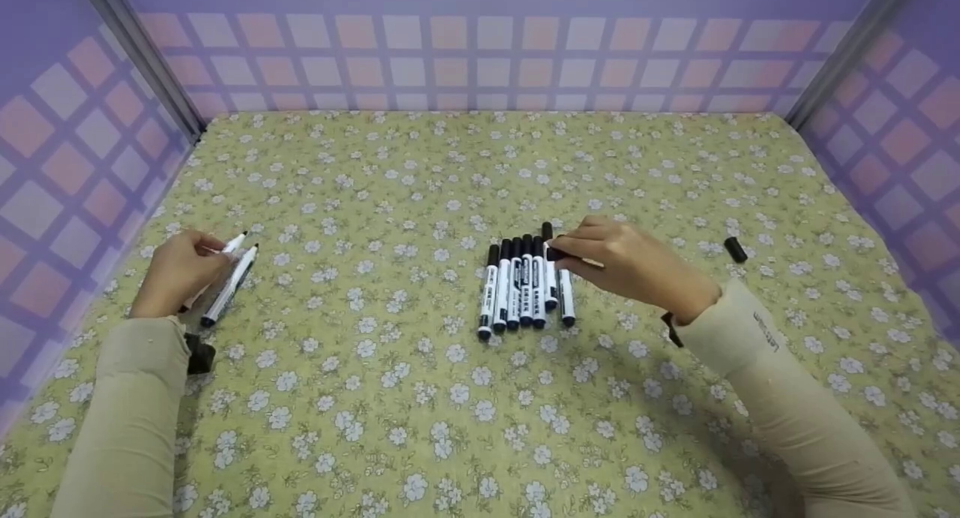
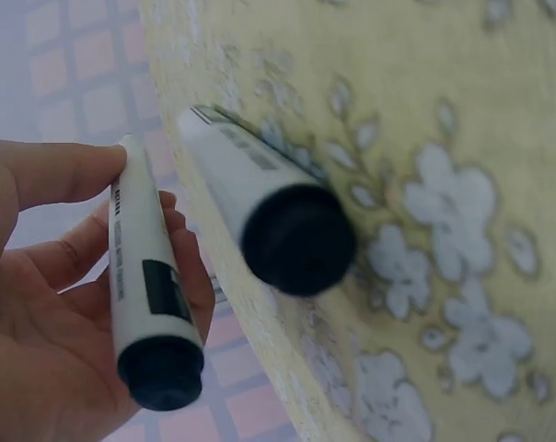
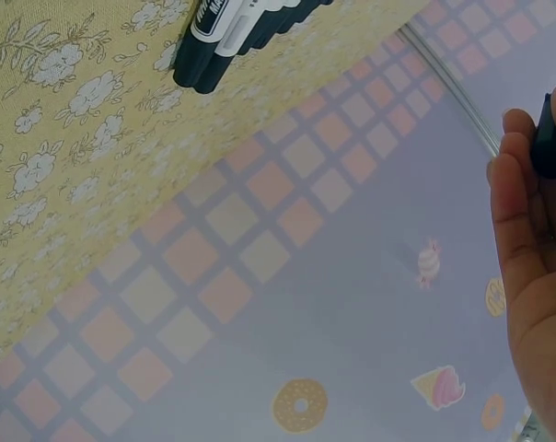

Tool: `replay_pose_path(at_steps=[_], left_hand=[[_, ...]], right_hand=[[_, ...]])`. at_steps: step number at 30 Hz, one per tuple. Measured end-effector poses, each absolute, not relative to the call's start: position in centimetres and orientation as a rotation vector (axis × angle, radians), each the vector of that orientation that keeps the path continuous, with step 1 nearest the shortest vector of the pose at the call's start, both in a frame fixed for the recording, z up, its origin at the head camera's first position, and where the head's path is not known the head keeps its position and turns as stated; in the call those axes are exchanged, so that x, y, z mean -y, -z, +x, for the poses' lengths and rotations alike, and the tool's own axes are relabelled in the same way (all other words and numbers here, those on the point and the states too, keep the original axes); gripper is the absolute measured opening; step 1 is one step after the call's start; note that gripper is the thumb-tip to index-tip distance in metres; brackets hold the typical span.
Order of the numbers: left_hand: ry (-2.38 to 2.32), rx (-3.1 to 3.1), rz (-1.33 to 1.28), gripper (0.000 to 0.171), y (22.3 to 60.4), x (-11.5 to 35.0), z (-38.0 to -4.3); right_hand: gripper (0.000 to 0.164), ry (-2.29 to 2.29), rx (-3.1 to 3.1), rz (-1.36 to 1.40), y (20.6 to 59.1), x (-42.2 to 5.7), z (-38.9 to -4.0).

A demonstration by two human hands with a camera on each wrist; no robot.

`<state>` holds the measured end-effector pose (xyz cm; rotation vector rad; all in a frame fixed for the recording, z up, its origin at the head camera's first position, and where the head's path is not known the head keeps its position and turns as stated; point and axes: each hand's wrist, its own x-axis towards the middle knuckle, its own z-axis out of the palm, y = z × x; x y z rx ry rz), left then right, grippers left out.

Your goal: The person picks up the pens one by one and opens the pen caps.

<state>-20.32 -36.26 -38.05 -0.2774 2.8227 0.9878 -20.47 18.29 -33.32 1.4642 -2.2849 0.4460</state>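
My left hand (image 1: 176, 270) pinches a white uncapped marker (image 2: 149, 249) between thumb and fingers; its dark tip points away in the head view. Right beside it, a second uncapped marker (image 1: 231, 285) lies on the cloth, black end toward me. At the row of capped markers (image 1: 516, 285), my right hand (image 1: 634, 263) reaches in from the right, over the upper end of the rightmost marker (image 1: 566, 296). A small black cap (image 3: 550, 147) is pinched in its fingers in the right wrist view. One marker (image 1: 550, 278) in the row sits farther up than its neighbours.
A loose black cap (image 1: 736, 249) lies on the flowered cloth (image 1: 420, 413) at the right. Purple checked panels (image 1: 495, 45) stand at the back and both sides, with grey posts (image 1: 847, 52) at the corners.
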Motion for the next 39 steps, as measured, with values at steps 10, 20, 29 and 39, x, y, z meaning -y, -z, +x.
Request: replay_pose_path(at_steps=[10,20,29,39], left_hand=[[-0.926,-2.785,-0.3,0.052,38.43,37.0,-19.94],[-0.907,-2.75,-0.287,0.053,38.45,37.25,-20.04],[-0.92,-2.752,-0.29,0.052,38.53,37.26,-20.05],[-0.965,-2.789,-0.319,0.053,38.34,37.03,-19.95]], right_hand=[[0.025,-0.453,2.281,1.481,33.5,-18.42,-20.52],[0.025,-0.445,2.32,1.469,33.5,-18.57,-20.53],[0.027,-0.463,2.337,1.468,33.64,-18.74,-20.6],[0.027,-0.474,2.331,1.456,33.83,-19.17,-20.91]])
